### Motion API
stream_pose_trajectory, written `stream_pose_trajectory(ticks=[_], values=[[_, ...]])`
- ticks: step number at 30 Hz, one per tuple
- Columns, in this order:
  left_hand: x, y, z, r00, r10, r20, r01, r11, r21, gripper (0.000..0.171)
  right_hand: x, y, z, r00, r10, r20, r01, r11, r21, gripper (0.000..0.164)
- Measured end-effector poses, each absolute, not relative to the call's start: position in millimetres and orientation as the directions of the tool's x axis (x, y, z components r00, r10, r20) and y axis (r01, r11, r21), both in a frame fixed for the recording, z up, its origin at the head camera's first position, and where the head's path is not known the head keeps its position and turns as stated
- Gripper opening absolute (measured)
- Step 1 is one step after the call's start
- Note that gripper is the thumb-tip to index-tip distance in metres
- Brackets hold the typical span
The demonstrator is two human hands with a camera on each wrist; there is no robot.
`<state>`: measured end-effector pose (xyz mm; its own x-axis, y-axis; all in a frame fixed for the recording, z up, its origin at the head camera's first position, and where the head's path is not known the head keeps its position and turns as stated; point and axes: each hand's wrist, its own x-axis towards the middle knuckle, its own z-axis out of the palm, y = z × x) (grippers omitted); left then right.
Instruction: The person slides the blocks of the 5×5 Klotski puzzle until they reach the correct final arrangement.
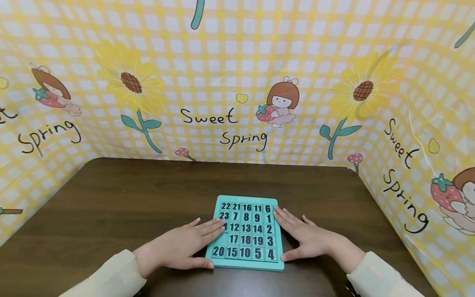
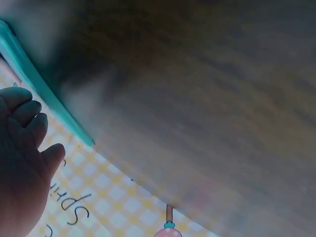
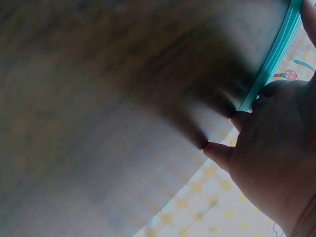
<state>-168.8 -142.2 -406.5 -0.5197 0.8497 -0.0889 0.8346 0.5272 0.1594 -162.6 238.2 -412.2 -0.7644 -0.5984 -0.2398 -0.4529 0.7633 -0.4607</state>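
A turquoise number sliding puzzle (image 1: 245,265) lies flat on the dark table, its black-numbered tiles facing up. In its left column, the space below the partly covered tile under 23 shows no number. My left hand (image 1: 182,243) rests across the left edge, straight fingertips over that covered tile and the thumb at the lower left side. Along the right edge, my right hand (image 1: 311,239) touches the frame with extended fingers near the 6 and the thumb tip by the lower right corner. Each wrist view catches only a side edge of the puzzle (image 2: 47,89) (image 3: 271,59) beside the hand.
The brown wooden table (image 1: 148,181) extends around the puzzle, with rounded far corners. A yellow-checked cloth (image 1: 208,82) printed with sunflowers, strawberries and "Sweet Spring" hangs behind it and along both sides. Pale sleeves (image 1: 115,274) cover both forearms.
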Motion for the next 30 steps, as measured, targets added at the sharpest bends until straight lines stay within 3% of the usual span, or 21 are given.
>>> stream_pose_trajectory(ticks=[14, 30], values=[[-162.9, -140.1, -405.3, -0.515, 0.844, -0.152, 0.817, 0.536, 0.212, 0.085, -163.1, 238.4, -413.9, -0.770, -0.587, -0.249, -0.443, 0.773, -0.454, 0.111], [-144.7, -144.7, -407.8, -0.489, 0.867, -0.092, 0.848, 0.498, 0.184, 0.083, -162.1, 238.0, -411.0, -0.763, -0.600, -0.243, -0.451, 0.762, -0.465, 0.111]])
